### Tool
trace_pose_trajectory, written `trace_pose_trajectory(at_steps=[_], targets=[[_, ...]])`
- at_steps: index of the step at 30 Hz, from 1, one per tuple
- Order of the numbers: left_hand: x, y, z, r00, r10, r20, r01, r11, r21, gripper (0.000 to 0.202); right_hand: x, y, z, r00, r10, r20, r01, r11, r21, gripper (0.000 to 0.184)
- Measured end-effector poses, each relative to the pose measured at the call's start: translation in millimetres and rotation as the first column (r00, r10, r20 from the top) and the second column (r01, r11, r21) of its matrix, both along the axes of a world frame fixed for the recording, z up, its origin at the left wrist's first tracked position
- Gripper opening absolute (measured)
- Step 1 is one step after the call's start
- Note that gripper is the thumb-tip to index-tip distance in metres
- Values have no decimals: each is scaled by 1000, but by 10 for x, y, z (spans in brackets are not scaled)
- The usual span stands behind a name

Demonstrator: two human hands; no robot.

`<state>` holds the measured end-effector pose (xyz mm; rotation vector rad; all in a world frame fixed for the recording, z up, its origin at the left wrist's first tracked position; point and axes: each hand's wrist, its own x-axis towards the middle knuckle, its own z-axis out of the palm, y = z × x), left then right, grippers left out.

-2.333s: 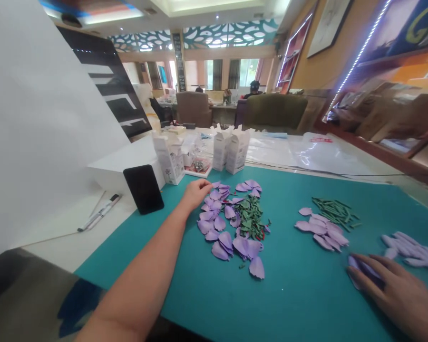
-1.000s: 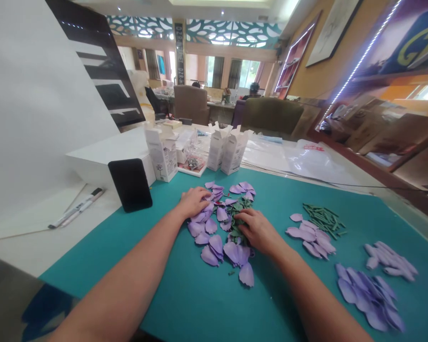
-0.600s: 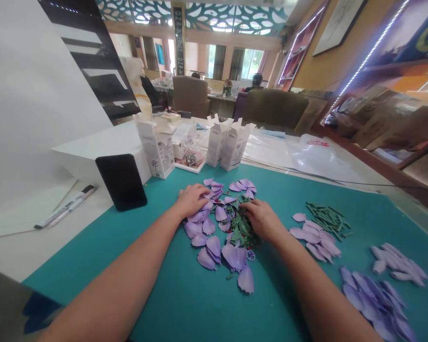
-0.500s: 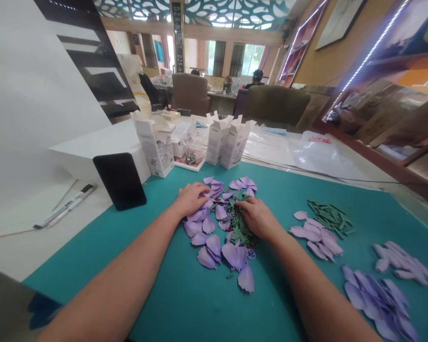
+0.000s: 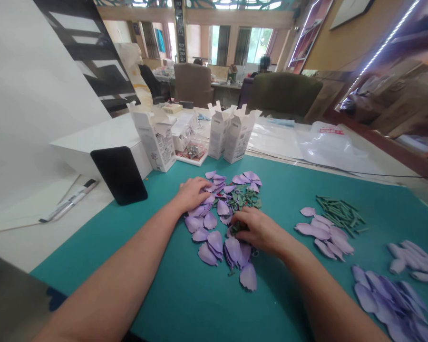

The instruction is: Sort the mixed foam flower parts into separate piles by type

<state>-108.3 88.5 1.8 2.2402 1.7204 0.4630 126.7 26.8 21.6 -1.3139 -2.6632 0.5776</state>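
A mixed pile on the green mat [image 5: 178, 304] holds lilac petals [image 5: 216, 241] and small green leaf pieces [image 5: 248, 198], with bits of red among them. At the pile's left side my left hand [image 5: 192, 194] rests open on petals, its fingers loosely bent. My right hand [image 5: 255, 229] is lower on the pile's right side, fingers curled around a clump of green pieces; how many it holds is hidden under the palm. More petals lie just below its fingers.
Sorted groups lie to the right: green sticks [image 5: 342, 213], pale pink petals [image 5: 323, 232], pale rolled pieces [image 5: 415, 261] and darker purple petals [image 5: 385, 299]. Behind stand white boxes [image 5: 237, 137] and a small tray [image 5: 194, 159]. A black tablet [image 5: 119, 175] leans at left.
My right hand has moved down toward me with green pieces in its fingers, uncovering leaf pieces behind it. My left hand stays on the petals. The camera view has shifted slightly.
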Motion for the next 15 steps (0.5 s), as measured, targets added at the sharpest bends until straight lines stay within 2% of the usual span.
trace_pose_trajectory(at_steps=[3, 7, 10, 15], targets=[[-36, 32, -27, 1000, 8, 20, -8, 1000, -8, 35, 7, 61, -91, 999, -46, -15, 47, 997, 64, 17], [-126, 86, -65, 992, 13, 127, -14, 1000, 9, 36, 60, 100, -119, 990, -111, -85, 122, 983, 140, 18], [-197, 107, -68, 975, 74, 208, -73, 997, -14, 38, 81, 112, -143, 975, -158, -154, 183, 969, 164, 21], [-282, 118, -24, 954, 180, 239, -176, 984, -37, 43, 86, 126, -200, 943, -222, -248, 265, 952, 156, 23]])
